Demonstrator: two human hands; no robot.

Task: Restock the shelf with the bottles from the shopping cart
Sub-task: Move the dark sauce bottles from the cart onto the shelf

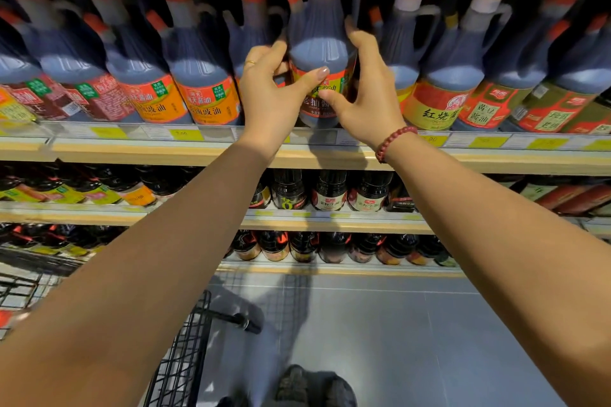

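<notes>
A large dark sauce bottle [320,43] with a red cap, a side handle and a red and green label stands upright at the front edge of the upper shelf [198,150]. My left hand [271,92] wraps its left side, thumb across the label. My right hand [367,89] grips its right side, fingers reaching up toward the handle. Similar red-capped bottles [198,76] crowd the shelf on both sides. The black wire shopping cart [185,357] sits low at the left, its contents hidden by my left arm.
Two lower shelves [330,221] carry rows of smaller dark bottles. Yellow price tags [186,134] line the upper shelf's edge. Grey floor [413,340] spreads below, with my shoes [314,387] at the bottom. A red bead bracelet [391,142] circles my right wrist.
</notes>
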